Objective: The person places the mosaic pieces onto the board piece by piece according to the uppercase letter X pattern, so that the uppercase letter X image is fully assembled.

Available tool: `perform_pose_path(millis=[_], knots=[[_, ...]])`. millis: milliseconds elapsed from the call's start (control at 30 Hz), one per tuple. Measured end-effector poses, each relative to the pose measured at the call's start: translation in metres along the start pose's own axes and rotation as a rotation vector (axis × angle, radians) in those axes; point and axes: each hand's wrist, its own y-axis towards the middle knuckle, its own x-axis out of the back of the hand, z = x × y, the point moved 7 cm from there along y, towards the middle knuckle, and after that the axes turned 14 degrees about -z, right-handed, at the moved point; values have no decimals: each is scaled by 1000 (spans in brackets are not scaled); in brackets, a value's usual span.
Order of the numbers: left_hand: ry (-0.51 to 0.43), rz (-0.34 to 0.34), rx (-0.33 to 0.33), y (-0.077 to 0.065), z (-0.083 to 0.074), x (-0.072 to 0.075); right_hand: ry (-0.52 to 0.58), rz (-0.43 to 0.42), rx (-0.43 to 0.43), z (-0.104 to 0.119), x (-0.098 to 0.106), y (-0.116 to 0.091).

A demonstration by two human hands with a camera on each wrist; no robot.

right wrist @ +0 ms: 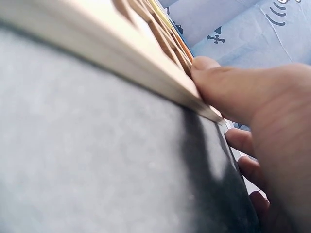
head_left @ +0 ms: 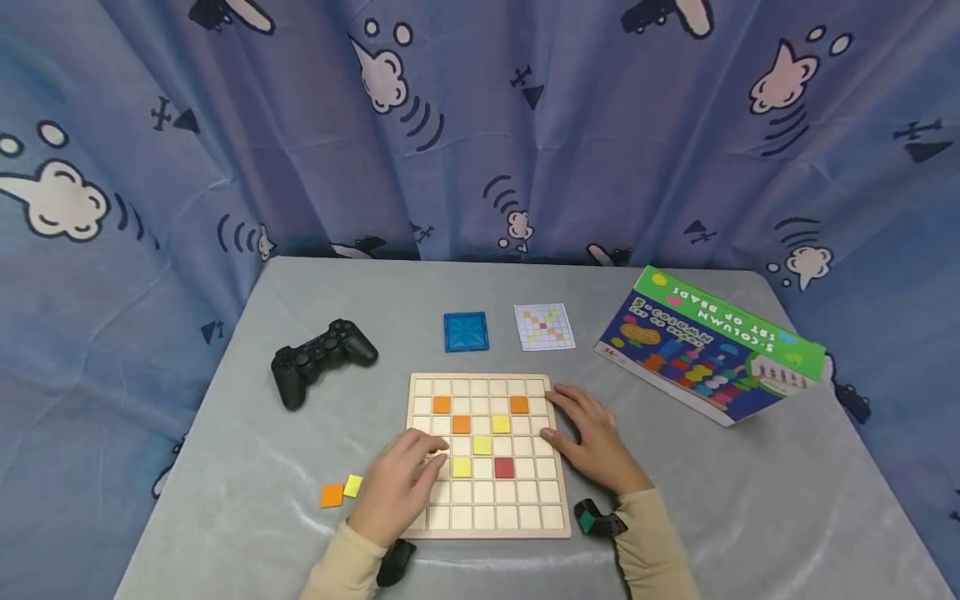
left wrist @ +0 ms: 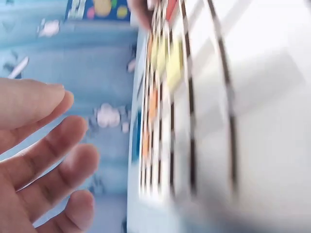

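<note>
A wooden grid board lies on the table, with orange tiles, yellow tiles and one red tile in its cells. Over the board's left side hovers my left hand, fingers loosely bent. In the left wrist view its thumb and fingers are apart, with nothing visible between them. My right hand rests at the board's right edge; the right wrist view has its thumb touching the rim. Left of the board lie a loose orange tile and a loose yellow tile.
Behind the board are a blue tray and a printed pattern card. A black game controller lies at the back left. At the back right stands a colourful box. A patterned blue curtain hangs behind the table.
</note>
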Motion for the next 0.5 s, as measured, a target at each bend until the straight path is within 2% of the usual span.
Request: perform_pose_path(millis=[167,300,367,500], knots=[[60,-40,91,-21,30,35,-10,10,-5,0,2,-1],[129,-46,173,-34,51,57,-10,11,-3,1,2,0],[181,-18,214,-39,61,65,-8,10,-3,0,1,0],[259,103,288,-50,77,71,-4,0,-1,-1,1,0]])
